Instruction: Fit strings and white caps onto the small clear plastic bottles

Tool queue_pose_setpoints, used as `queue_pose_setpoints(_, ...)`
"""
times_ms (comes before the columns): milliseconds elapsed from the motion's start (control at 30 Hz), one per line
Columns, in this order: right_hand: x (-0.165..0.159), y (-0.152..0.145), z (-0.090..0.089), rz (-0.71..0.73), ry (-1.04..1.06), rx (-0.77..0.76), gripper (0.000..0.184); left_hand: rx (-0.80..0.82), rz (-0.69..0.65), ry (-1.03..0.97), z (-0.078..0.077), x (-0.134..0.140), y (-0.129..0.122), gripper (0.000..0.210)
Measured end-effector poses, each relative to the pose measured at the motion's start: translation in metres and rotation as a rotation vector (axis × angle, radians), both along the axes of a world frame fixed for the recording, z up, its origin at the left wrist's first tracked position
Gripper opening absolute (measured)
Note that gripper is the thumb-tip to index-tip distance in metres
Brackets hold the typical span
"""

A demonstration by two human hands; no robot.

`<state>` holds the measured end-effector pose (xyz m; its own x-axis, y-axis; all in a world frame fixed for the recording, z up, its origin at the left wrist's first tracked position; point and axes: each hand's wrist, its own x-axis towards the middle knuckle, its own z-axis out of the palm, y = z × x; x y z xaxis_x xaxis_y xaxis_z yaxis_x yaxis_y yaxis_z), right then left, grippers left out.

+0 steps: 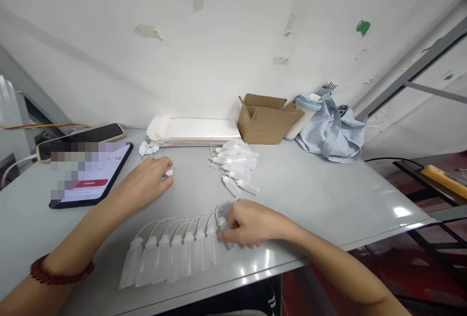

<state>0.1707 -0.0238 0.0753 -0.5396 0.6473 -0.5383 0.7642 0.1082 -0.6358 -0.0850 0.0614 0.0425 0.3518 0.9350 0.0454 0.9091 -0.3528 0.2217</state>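
Observation:
Several translucent plastic squeeze bottles (171,260) lie side by side in a row near the table's front edge, their thin strap caps pointing away from me. At the right end of that row, my right hand (251,223) is closed around one more bottle (223,224), mostly covered by the fingers. My left hand (151,179) pinches a small white piece (169,173) above the table, beyond the row. Just behind it sits a little heap of similar white pieces (148,148). A loose pile of the same bottles (235,162) lies farther back in the middle.
A phone (105,133) and a tablet (98,179) lie at the left. Along the wall stand a stack of flat white boxes (197,131), an open cardboard box (268,123), a lidded cup (306,111) and a light blue cloth bag (332,136). The grey table (310,194) ends at the right.

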Motion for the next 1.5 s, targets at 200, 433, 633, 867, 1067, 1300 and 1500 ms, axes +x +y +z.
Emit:
queue_pose_setpoints(200, 0.005, 0.008, -0.002, -0.053, -0.086, 0.099, 0.043, 0.012, -0.038, -0.058, 0.008, 0.009, -0.006, 0.043)
queue_pose_setpoints(433, 0.006, 0.011, -0.007, -0.095, 0.017, 0.391, 0.041, -0.172, -0.029, -0.390, 0.025, 0.021, -0.017, 0.034)
queue_pose_setpoints(633, 0.000, 0.008, -0.009, -0.302, 0.334, 0.400, 0.029, -0.449, -0.002, -0.835, 0.036, 0.038, -0.032, 0.028)
queue_pose_setpoints(867, -0.002, 0.007, -0.014, -0.339, 0.543, 0.156, 0.009, -0.636, -0.034, -1.031, 0.024, 0.049, -0.038, 0.023)
queue_pose_setpoints(1067, -0.003, 0.008, -0.014, -0.337, 0.577, 0.204, 0.007, -0.662, -0.063, -1.090, 0.025, 0.054, -0.045, 0.021)
queue_pose_setpoints(1300, -0.007, 0.006, -0.021, -0.366, 0.616, 0.132, 0.012, -0.671, -0.126, -1.046, 0.027, 0.059, -0.050, 0.020)
queue_pose_setpoints(1500, -0.010, 0.007, -0.023, -0.579, 0.637, 0.169, 0.026, -0.560, -0.052, -0.997, 0.028, 0.055, -0.046, 0.022)
